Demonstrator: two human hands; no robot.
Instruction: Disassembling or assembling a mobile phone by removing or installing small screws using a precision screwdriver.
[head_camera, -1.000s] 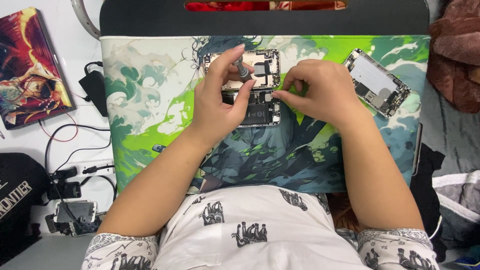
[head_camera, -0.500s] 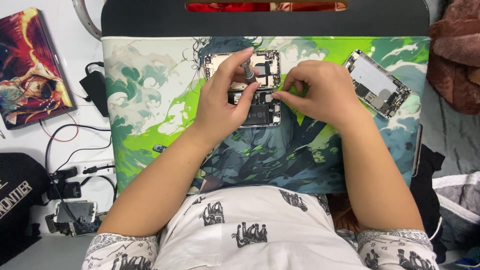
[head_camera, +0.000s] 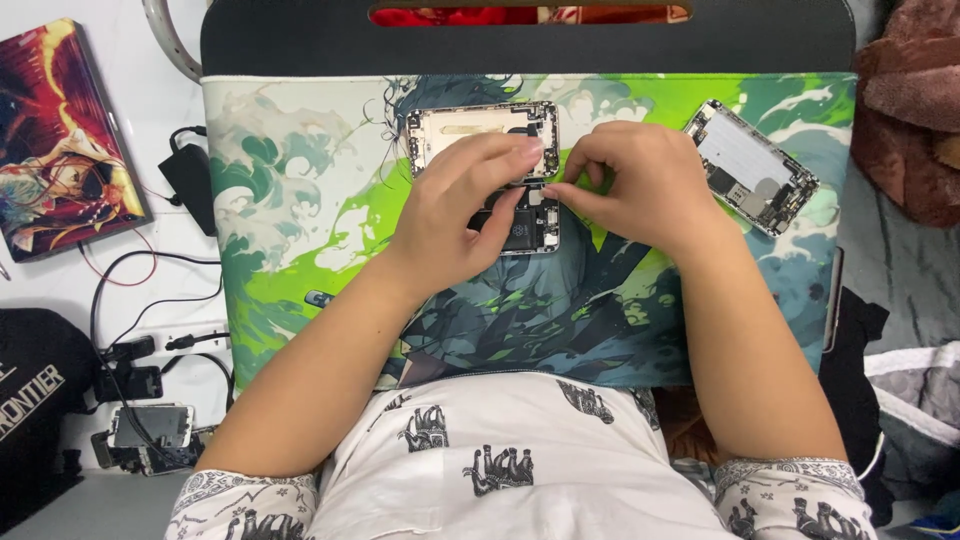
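We see the opened grey phone chassis with bare circuit board and battery (head_camera: 500, 180) lying long axis away from us on the green patterned mat (head_camera: 300, 250); our left hand (head_camera: 470, 215) covers its middle, fingers loosely curled, while our right hand (head_camera: 640, 185) pinches at its right edge, what it pinches hidden

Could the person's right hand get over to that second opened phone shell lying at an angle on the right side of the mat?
Probably yes. The right hand rests beside the tilted, opened silver phone shell on the green and blue printed mat, and only bare mat lies between them. It is now pinching something at the opened phone in the middle.
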